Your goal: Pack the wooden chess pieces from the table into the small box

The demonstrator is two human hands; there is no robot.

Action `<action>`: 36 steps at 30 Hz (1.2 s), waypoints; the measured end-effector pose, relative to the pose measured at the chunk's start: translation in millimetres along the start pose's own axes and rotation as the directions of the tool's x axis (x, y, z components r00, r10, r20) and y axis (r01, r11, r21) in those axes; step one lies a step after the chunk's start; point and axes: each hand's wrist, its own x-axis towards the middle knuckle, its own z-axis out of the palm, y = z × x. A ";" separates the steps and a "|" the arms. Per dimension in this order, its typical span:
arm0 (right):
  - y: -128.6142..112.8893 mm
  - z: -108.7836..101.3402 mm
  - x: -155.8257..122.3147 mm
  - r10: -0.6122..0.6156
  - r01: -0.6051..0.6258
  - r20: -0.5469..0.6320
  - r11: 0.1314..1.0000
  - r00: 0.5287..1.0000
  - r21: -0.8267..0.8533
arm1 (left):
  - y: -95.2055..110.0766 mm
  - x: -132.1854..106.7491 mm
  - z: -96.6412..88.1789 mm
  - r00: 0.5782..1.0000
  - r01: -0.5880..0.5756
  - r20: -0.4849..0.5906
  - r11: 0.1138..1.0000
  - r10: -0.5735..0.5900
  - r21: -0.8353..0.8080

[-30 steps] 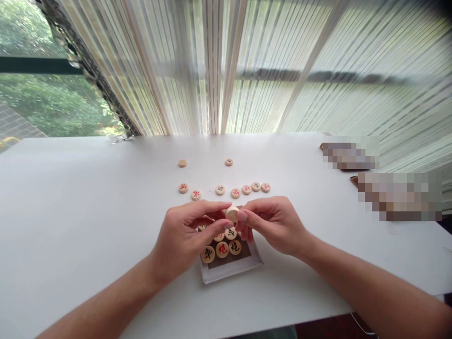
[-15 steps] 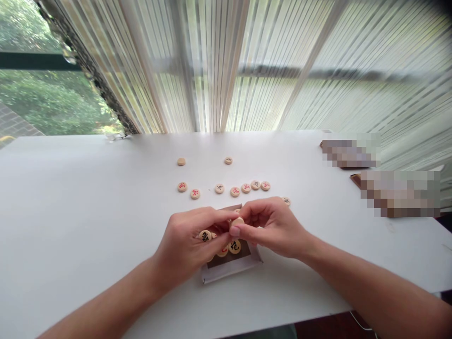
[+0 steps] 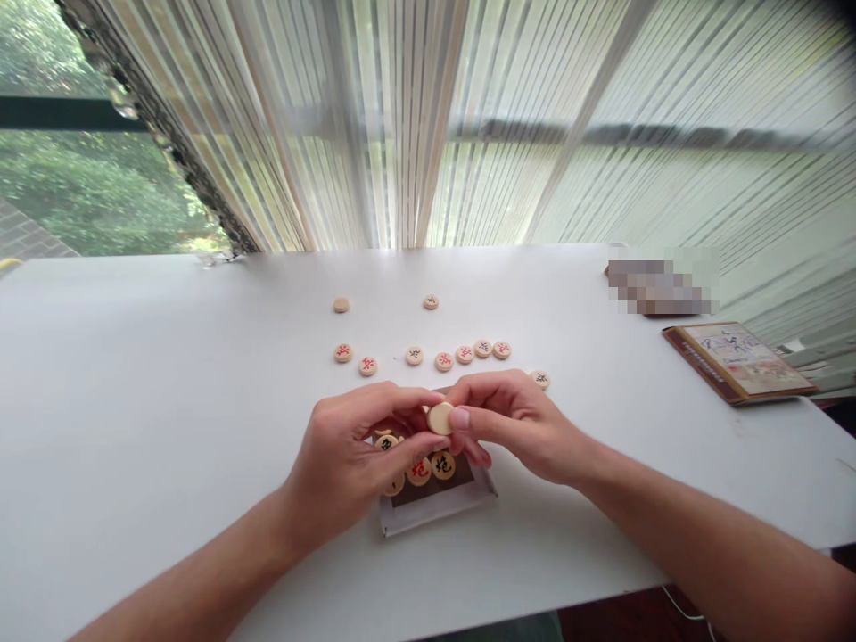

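A round wooden xiangqi piece (image 3: 440, 419), its blank pale face toward me, is held over a shallow open box (image 3: 438, 515). My right hand (image 3: 518, 423) pinches it between thumb and fingers. From the other side, the thumb and index finger of my left hand (image 3: 358, 446) close on its edge. Inside the box lie a red-marked piece (image 3: 419, 470), a black-marked piece (image 3: 442, 465) and others partly hidden under my left hand.
Beyond the box, several red- and black-marked pieces (image 3: 444, 361) lie in a loose row on the white table (image 3: 167, 401). A blank-faced piece (image 3: 341, 305) and a black-marked piece (image 3: 431, 302) are farther back. A flat book-like box (image 3: 742, 361) lies at the right.
Between my hands, the piece has tilted so that its blank face shows more fully. My right hand's lower fingers have opened out beneath it. Pieces on the table have stayed put.
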 end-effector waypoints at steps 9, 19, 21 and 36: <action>2.4 6.2 0.6 0.065 -0.062 -0.028 0.993 0.997 0.096 | 1.4 -0.3 1.5 0.996 -0.080 -0.018 0.992 0.082 0.097; 0.5 8.5 -2.0 0.043 -0.042 -0.047 0.999 0.998 0.008 | 3.2 -1.9 3.8 0.991 -0.128 -0.011 0.979 0.131 0.162; -1.1 7.4 -2.7 0.038 -0.038 -0.037 0.999 0.999 -0.002 | 1.9 -1.6 3.2 0.993 -0.117 -0.006 0.984 0.119 0.137; 0.4 4.4 -3.6 -0.055 0.055 0.010 0.998 0.998 -0.014 | -2.0 -0.8 1.4 0.989 -0.150 0.019 0.985 0.149 0.089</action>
